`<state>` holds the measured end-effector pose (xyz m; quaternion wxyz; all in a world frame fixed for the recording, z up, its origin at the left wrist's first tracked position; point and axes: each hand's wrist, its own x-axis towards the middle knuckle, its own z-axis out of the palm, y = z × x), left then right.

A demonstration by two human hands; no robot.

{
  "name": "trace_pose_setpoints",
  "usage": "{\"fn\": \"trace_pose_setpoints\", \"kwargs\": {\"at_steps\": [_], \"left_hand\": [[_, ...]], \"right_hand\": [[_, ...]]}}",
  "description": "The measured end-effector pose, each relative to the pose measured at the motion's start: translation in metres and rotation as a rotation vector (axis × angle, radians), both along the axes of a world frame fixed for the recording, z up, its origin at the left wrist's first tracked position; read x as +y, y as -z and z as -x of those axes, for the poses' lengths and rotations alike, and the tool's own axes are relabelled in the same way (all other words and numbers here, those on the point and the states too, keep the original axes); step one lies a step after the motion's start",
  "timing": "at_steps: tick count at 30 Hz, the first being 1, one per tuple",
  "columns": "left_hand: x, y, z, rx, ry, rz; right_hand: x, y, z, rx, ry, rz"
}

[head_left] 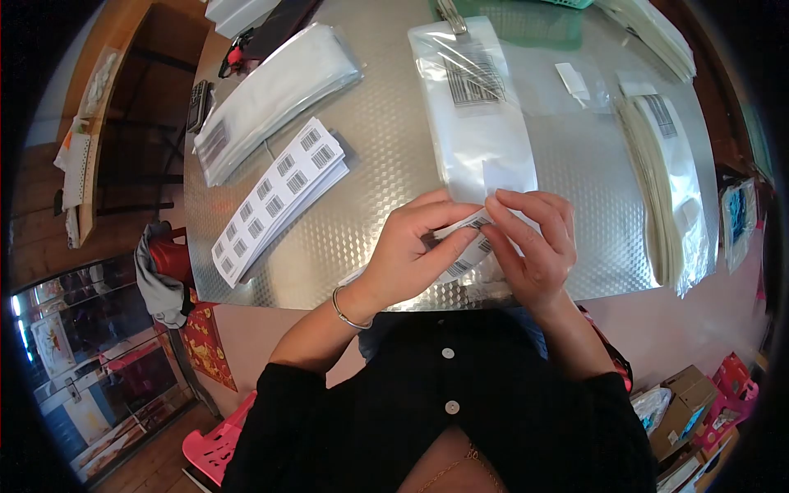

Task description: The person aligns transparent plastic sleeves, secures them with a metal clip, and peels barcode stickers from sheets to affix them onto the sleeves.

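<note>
Holding a barcode sheet (468, 263) just off the near end of the clipped bag stack (481, 135), that's the left hand (411, 246), with thumb and fingers pressed together on it. The right hand (538, 246) is pretty narrow, fingertips bunched at the same sheet's edge, but honestly I can't tell if they've really got a grip on it. The clipped bag stack sits on a shiny metal table (374, 156), with a metal clip (452, 16) on its far end. Left of that stack there's a pile of barcode sheets (275, 201), plus another bundle of bags (283, 90) beyond it. Right of the stack: a little white paper (570, 80), then a thick bag bundle (670, 185) further over.
</note>
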<state>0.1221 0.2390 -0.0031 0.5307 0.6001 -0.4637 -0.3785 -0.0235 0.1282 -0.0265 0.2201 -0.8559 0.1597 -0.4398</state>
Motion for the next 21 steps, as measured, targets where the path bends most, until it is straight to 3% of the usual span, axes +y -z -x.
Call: {"fn": "trace_pose_setpoints", "kwargs": {"at_steps": [12, 21], "left_hand": [[0.003, 0.009, 0.001, 0.279, 0.033, -0.038], [0.008, 0.001, -0.002, 0.002, 0.053, -0.119]], "right_hand": [[0.0, 0.004, 0.003, -0.017, -0.069, 0.023], [-0.002, 0.004, 0.006, -0.005, -0.105, -0.069]]}}
